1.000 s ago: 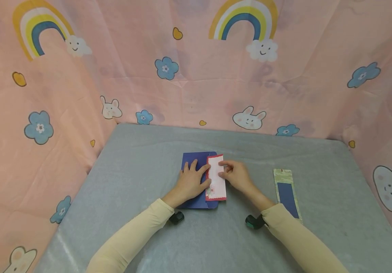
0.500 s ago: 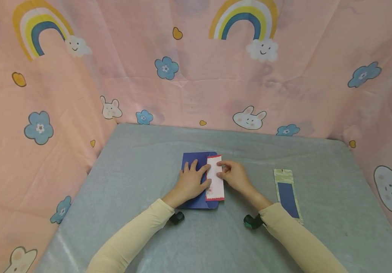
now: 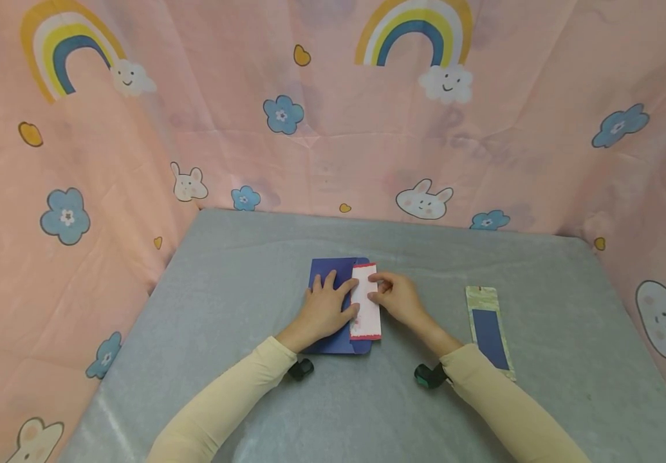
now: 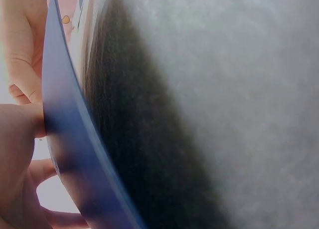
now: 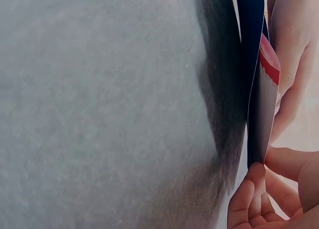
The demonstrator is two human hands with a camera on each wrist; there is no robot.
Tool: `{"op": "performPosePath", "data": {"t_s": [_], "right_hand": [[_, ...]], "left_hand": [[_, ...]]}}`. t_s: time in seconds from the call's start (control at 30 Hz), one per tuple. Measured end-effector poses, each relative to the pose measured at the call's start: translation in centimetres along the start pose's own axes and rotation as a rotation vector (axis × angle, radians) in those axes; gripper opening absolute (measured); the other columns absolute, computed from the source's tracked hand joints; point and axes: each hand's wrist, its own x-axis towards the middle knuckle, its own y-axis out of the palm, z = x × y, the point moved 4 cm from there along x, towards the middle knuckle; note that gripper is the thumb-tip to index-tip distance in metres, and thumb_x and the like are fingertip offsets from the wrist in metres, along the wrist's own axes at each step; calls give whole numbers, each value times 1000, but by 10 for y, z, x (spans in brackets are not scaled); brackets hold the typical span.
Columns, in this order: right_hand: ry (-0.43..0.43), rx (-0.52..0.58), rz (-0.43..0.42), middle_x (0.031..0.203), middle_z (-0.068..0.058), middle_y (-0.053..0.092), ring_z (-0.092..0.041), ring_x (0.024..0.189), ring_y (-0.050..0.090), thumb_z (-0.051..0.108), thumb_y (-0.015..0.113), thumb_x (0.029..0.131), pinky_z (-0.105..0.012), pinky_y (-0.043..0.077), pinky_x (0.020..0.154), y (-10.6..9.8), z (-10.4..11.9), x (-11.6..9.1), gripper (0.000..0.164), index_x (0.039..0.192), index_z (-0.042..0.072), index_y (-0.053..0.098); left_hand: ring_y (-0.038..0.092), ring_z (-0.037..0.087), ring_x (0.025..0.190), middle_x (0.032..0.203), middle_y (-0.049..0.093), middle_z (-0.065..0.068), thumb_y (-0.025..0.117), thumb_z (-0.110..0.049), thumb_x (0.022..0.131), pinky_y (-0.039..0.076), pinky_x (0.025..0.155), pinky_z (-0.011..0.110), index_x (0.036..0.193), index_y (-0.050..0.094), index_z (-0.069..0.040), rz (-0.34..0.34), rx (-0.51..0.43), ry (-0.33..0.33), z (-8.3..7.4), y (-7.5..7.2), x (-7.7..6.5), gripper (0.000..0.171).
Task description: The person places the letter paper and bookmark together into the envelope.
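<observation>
My pale left sleeve (image 3: 234, 392) and right sleeve (image 3: 500, 399) come in nearest, each with a small black device (one (image 3: 301, 369) at the left wrist, another (image 3: 430, 376) at the right). My hands are apart, one on either side of a white strip (image 3: 365, 305) with red ends. My left hand (image 3: 322, 310) lies with its fingers spread over a blue folder (image 3: 340, 341), the thumb and forefinger tips reaching onto the strip's left edge. My right hand (image 3: 403, 297) pinches the strip's right edge between thumb and finger; I cannot tell whether any of the blue is caught in that pinch. The strip lies along the folder's right side and juts a little past it. In the right wrist view the strip bows, its red band curving near the end. A dark shadow runs on the grey surface (image 3: 240, 276) beside the folder's edge.

Off to my right, well apart from the folder, lies a green-patterned card (image 3: 490, 334) with a blue panel, my right sleeve hiding a bit of its lower left.

Behind the surface hangs a pink curtain (image 3: 333, 167) printed with blue flowers, rabbits and (higher up) two rainbows, each ending in a smiling cloud.
</observation>
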Motion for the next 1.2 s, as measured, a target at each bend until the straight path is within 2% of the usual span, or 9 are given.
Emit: {"op": "performPosePath", "data": {"t_s": [0.27,0.5,0.83,1.03,1.2], "right_hand": [[4,29,17,71,-8,57,-11,56,46,10,72,80,-21,38,51,-1,-2,-1,30,109,6,67],[19,70,6,79,-11,61,-10,57,49,14,71,83,-23,42,50,-8,-6,-3,29,111,8,68],[5,88,-5,85,-12,59,-8,56,50,15,68,86,-25,46,44,-22,-16,-3,39,123,7,61],[-8,36,10,81,-10,59,-9,55,47,17,69,85,-23,44,47,-23,-19,-5,39,123,9,61],[-25,4,7,81,-11,62,-12,61,48,15,70,84,-20,40,53,-21,-20,-7,39,122,8,62]], "left_hand": [[29,56,134,150,34,22,53,-48,91,33,99,68,142,41,-33,4,12,-4,0,0,1,55],[29,56,134,150,34,22,54,-48,91,33,99,68,142,41,-33,8,15,-5,0,0,0,55],[27,56,135,151,33,21,54,-49,90,32,100,68,142,41,-33,13,6,-12,-1,0,0,56],[27,56,136,150,33,22,54,-48,90,32,100,68,142,41,-33,6,-6,-13,-1,0,1,55],[27,56,135,150,34,21,54,-48,90,32,100,68,142,41,-34,1,1,-11,0,1,1,55]]}}
